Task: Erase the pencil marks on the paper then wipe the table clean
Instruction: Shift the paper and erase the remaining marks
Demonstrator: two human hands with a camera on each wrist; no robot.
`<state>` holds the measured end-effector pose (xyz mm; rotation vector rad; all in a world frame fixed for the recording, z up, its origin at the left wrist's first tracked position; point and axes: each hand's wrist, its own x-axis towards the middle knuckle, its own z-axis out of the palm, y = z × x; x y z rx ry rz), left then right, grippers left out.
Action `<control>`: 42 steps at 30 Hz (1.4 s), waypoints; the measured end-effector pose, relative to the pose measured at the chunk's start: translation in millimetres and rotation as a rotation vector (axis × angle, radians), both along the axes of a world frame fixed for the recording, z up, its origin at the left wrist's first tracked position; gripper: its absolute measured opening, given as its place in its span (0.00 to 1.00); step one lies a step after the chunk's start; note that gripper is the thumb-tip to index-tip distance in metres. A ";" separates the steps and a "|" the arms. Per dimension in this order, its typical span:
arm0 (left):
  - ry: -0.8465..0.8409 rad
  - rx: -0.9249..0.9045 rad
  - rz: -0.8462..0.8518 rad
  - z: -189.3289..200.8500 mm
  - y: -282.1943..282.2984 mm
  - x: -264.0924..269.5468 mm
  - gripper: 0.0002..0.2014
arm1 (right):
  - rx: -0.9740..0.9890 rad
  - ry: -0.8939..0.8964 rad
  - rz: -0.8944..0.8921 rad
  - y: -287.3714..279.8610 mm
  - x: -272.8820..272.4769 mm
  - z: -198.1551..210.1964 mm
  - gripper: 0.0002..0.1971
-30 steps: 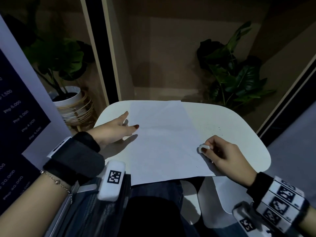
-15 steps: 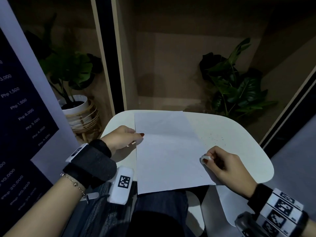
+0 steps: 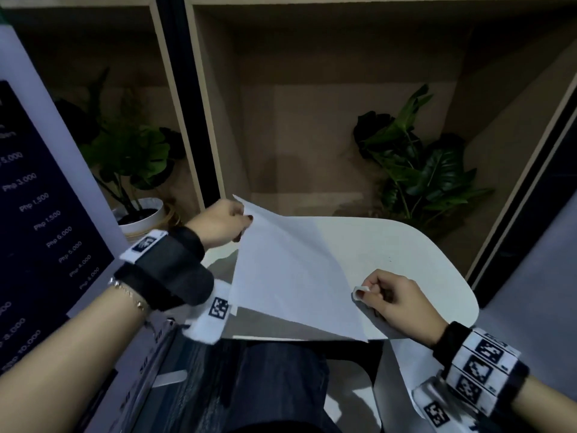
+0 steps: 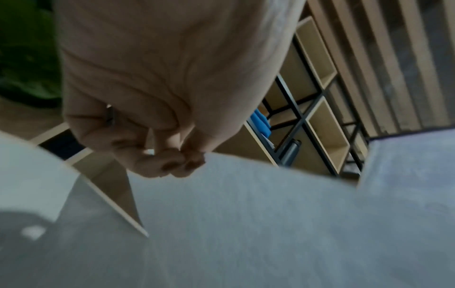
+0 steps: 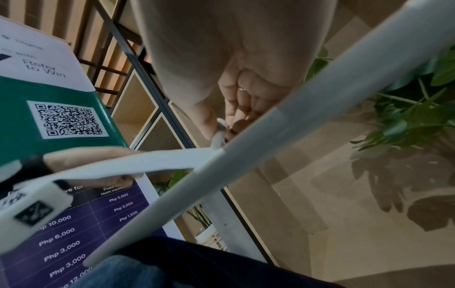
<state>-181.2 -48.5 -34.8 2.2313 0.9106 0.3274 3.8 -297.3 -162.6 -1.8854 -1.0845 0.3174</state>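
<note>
A white sheet of paper (image 3: 290,273) is tilted up on its left side over the small white table (image 3: 406,254). My left hand (image 3: 224,225) pinches the paper's upper left edge and holds it raised; the left wrist view shows the curled fingers (image 4: 169,165) on the sheet (image 4: 246,214). My right hand (image 3: 396,300) rests on the table by the paper's right edge and pinches a small white eraser (image 3: 360,291) between thumb and fingers, also seen as the eraser (image 5: 219,134) in the right wrist view. A few dark specks lie on the table right of the paper.
A potted plant (image 3: 418,164) stands on the floor behind the table, another in a white pot (image 3: 143,210) to the left. A dark price banner (image 3: 40,232) stands close on my left. My legs in jeans (image 3: 274,385) are under the table's near edge.
My left hand went from resting flat on the paper's left edge to pinching it and lifting that side off the table. The right hand with the eraser stayed in place.
</note>
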 end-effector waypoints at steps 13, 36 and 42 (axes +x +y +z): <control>0.134 0.447 -0.143 107.2 -54.2 75.0 0.16 | 0.268 0.304 -0.163 -2.2 4.3 -7.1 0.08; -0.133 0.457 0.060 111.3 -34.6 40.3 0.10 | 0.220 0.310 -0.143 -8.4 0.7 -2.0 0.08; -0.189 0.237 0.159 66.0 -6.0 3.4 0.11 | 0.215 0.314 -0.149 -8.5 1.4 -2.6 0.08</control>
